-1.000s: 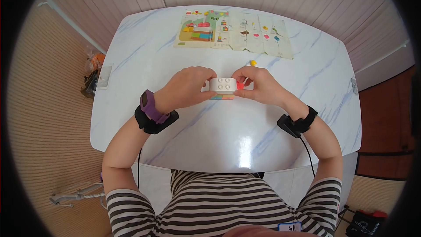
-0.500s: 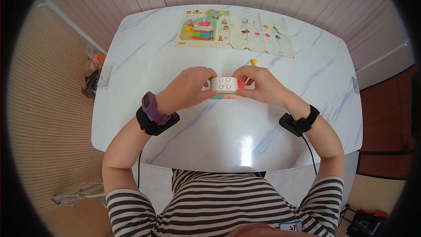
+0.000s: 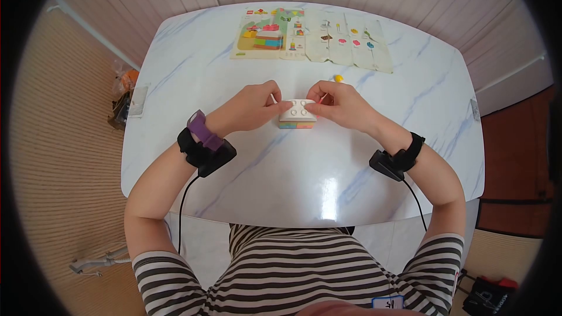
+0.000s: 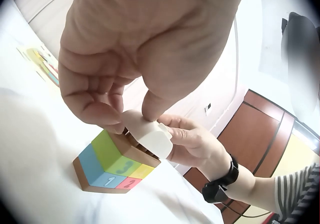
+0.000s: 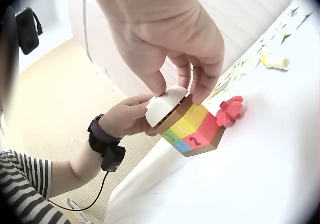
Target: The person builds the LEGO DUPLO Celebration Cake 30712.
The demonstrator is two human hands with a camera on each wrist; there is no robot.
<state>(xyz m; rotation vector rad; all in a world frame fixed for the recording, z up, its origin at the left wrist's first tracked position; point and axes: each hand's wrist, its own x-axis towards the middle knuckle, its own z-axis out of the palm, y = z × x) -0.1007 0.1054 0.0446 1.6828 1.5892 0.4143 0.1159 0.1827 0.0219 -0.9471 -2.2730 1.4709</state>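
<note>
A white rounded brick with studs on top sits over a stack of coloured toy bricks, numbered on the sides, with brown layers above and below. In the left wrist view the white brick tilts, showing a gap above the upper brown layer. My left hand holds its left end, thumb on top and fingers at the far side. At the other end my right hand grips it likewise, thumb on top. Beside the stack lies a red flower-shaped piece, mostly hidden in the head view.
Beyond my right hand lies a small white and yellow cylinder, its yellow end showing from above. An unfolded instruction sheet covers the far part of the marbled table.
Both thumbs have moved from the near side of the white brick up onto its top. More of the coloured stack now shows below it.
</note>
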